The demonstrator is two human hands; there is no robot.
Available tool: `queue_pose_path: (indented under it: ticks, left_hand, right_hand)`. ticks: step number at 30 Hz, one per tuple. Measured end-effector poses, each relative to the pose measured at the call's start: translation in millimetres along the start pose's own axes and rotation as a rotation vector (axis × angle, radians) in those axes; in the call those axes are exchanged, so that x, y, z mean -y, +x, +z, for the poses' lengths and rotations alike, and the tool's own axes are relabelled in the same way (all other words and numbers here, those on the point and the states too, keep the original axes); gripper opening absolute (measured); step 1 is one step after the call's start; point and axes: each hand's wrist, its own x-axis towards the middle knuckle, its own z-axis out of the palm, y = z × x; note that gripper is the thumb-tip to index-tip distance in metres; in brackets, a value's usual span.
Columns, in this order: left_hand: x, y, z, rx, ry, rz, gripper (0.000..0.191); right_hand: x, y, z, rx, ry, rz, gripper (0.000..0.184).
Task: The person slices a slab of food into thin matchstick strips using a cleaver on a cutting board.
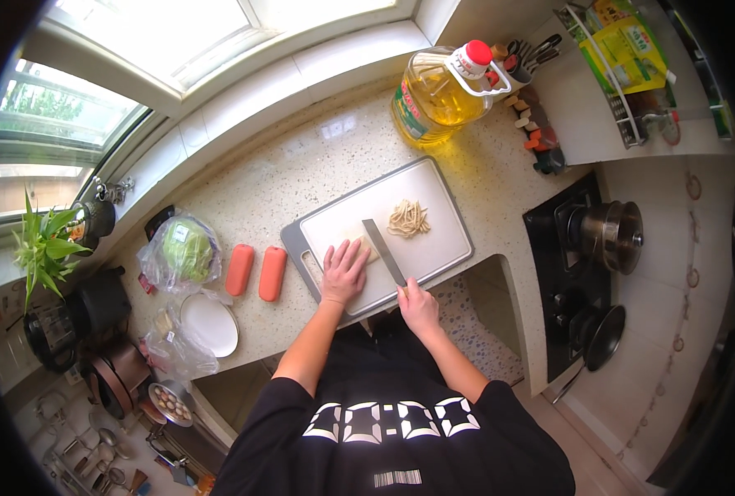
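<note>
A grey-rimmed white cutting board (448,204) lies on the counter in front of me. My left hand (344,270) presses flat on a pale, thin piece of food (372,248), mostly covered by the fingers. My right hand (418,305) grips the handle of a kitchen knife (383,251), whose long blade lies across the board just right of that piece. A small heap of pale, thin strips (409,219) sits on the board to the right of the blade. Left of the board, two pink sausage-like blocks (239,270) (272,274) lie side by side on the counter.
At the left are a bagged green cabbage (187,248), a white plate (209,325) and a plastic bag (178,350). A large oil bottle (439,99) stands behind the board. To the right, a black gas hob (550,266) holds a lidded pot (612,237) and a frying pan (604,338).
</note>
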Motion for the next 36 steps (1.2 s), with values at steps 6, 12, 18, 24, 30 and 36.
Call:
queue_pose_path:
  ticks: [6, 12, 18, 24, 30, 36]
  left_hand:
    - [0.5, 0.4, 2.2, -0.006, -0.007, -0.011, 0.048]
    - [-0.5, 1.0, -0.8, 0.002, -0.007, -0.008, 0.048]
    - [-0.9, 1.7, -2.1, 0.006, -0.008, -0.011, 0.048]
    - [-0.4, 1.8, -1.8, 0.001, -0.001, -0.007, 0.049]
    - [0.1, 1.2, -1.4, 0.005, 0.002, -0.006, 0.049]
    - [-0.3, 1.9, -2.5, 0.004, -0.005, -0.01, 0.047]
  right_hand:
    - [-6.2, -4.9, -5.2, 0.013, 0.076, -0.009, 0.021]
    - [-3.1, -15.0, -11.5, 0.01, -0.019, -0.101, 0.019]
    - [-2.7, -17.6, -11.2, 0.033, -0.029, -0.089, 0.019]
    - [-0.2, -17.4, -14.8, 0.046, -0.013, -0.092, 0.019]
    - [2.0, -21.1, -16.9, 0.058, -0.021, -0.097, 0.019]
    - [2.5, -20.7, -14.4, 0.065, -0.027, -0.081, 0.019]
